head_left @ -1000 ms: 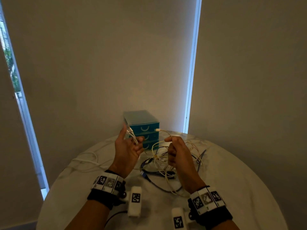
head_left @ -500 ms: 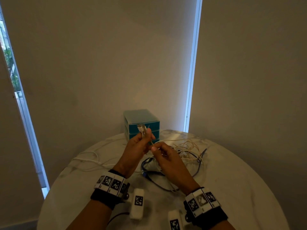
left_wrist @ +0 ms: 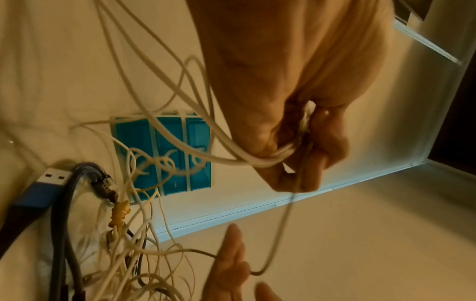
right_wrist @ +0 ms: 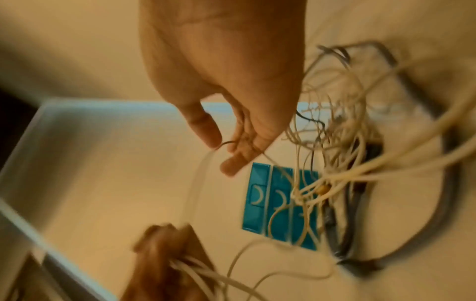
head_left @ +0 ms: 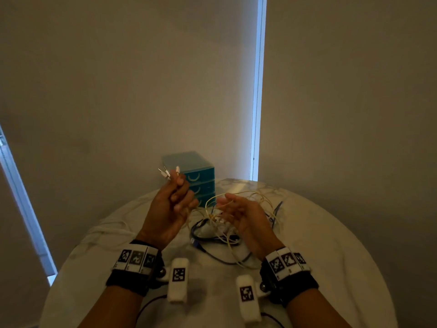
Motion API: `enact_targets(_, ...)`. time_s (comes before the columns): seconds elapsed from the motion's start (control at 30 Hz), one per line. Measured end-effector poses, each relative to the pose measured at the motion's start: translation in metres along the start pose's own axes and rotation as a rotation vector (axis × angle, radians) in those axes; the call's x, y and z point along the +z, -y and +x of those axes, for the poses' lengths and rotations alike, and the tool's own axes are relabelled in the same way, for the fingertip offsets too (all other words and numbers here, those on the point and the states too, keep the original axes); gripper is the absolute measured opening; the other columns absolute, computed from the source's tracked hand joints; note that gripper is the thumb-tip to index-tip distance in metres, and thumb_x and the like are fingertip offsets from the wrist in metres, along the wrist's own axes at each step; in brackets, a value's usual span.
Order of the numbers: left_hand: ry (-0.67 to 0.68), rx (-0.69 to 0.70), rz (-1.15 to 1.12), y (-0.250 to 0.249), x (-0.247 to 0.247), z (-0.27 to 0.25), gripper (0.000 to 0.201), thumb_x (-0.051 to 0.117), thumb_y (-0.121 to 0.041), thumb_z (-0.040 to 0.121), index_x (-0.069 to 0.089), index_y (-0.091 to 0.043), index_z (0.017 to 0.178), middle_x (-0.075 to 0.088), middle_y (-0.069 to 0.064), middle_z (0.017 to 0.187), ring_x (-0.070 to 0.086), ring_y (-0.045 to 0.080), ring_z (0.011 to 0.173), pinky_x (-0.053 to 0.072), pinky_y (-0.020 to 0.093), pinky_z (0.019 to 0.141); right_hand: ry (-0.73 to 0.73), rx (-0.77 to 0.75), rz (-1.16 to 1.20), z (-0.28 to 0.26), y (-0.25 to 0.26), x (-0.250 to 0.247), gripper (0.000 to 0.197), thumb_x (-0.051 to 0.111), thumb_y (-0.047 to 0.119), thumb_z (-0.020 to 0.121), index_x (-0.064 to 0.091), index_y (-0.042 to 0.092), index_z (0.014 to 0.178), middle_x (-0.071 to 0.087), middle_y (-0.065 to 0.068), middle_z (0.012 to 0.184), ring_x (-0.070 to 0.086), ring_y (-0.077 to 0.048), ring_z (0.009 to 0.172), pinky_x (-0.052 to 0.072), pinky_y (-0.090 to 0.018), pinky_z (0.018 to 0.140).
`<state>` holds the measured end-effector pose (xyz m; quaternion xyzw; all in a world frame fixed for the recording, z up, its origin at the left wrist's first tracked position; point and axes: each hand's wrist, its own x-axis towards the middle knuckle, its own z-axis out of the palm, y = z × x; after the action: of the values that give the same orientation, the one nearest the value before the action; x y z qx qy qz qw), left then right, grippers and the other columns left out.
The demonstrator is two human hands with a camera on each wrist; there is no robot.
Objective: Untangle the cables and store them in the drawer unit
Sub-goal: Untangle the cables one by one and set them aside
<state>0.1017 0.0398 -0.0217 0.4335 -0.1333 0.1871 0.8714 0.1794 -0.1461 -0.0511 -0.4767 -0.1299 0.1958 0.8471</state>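
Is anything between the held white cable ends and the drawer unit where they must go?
Yes. The drawer unit has all three drawers shut, and the white cable in the left hand runs into the tangle on the table.

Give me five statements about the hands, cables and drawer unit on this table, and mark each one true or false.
1. The left hand grips white cable ends raised above the table. True.
2. All drawers of the teal drawer unit are pulled out. False: all three fronts look flush and closed.
3. The right hand has its fingers spread among thin cream cables. True.
4. The blue USB plug is held in the right hand. False: it lies on the table in the cable pile.
5. The cables are already in a drawer. False: they lie tangled on the table in front of the unit.
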Motion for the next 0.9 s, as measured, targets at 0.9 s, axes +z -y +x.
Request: enact_targets(0.9,-0.012,-0.387,0.776,0.014,-0.016,-0.011,0.049,0.081,-0.037,0.089,0.072,0.003,0.116,0.050,0.017,0.087,0.028,0.011,0.050,0.022,0.024,0.048,0.232,-0.164,-0.179,-0.014,0.013,0.009,0.026,0.047,0.014,0.112,0.053,0.000,0.133,0.080,-0.023,0.106,0.079,-0.035,0.084,0.063,-0.045,0.076)
